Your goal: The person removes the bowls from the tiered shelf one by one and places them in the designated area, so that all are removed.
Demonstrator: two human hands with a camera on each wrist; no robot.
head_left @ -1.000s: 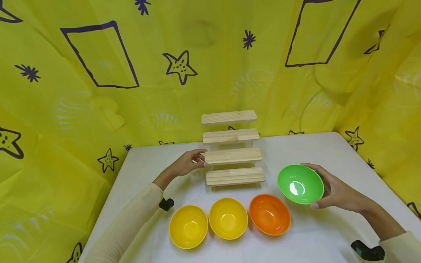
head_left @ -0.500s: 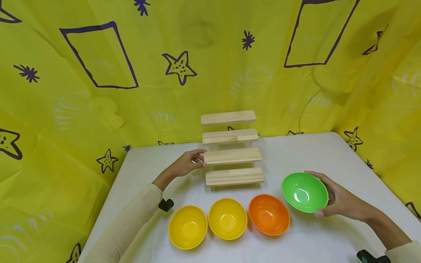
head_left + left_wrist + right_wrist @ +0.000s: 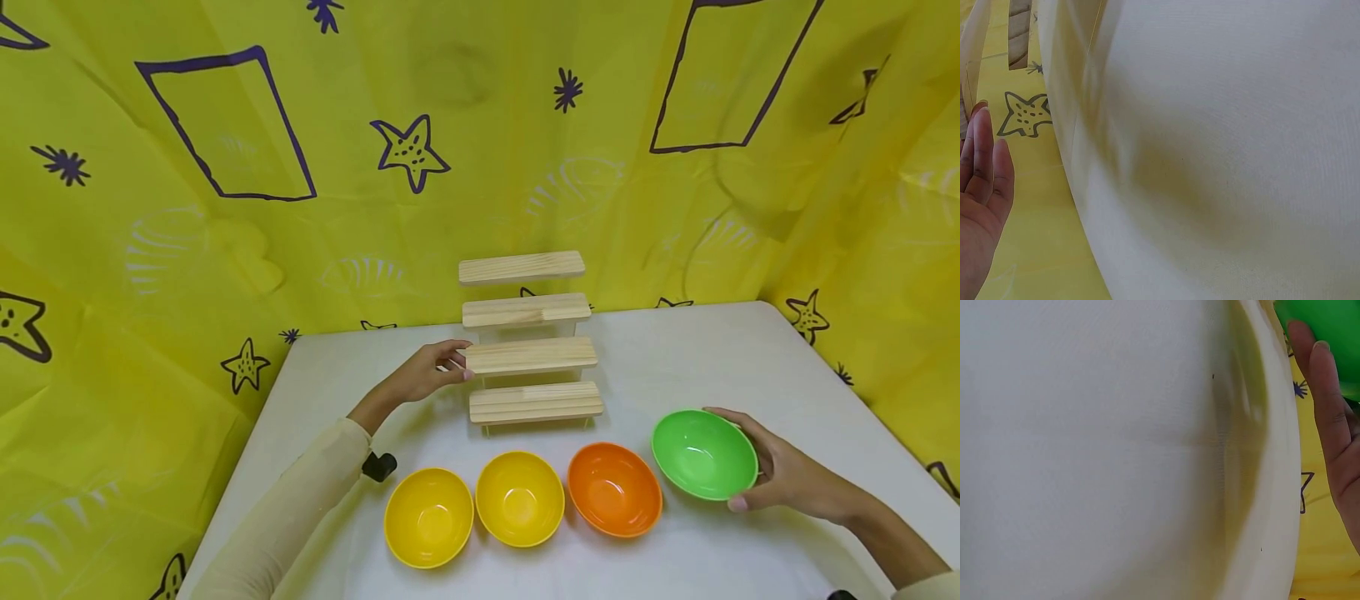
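At the left end of a tiered wooden stand, my left hand grips the second step from the bottom between thumb and fingers. My right hand holds a green bowl by its right side, thumb at the near rim and fingers at the far side. The bowl is tilted slightly, right of an orange bowl. Part of the green bowl shows in the right wrist view, with fingers along it. The left wrist view shows the left hand at its edge; its contact with the stand is hard to see there.
Two yellow bowls stand in a row left of the orange one, in front of the stand. All rest on a white-covered table. A yellow sheet with drawn stars hangs behind and at both sides.
My right hand has moved the green bowl nearer to me and to the right. The left hand, the stand and the other bowls have not moved.
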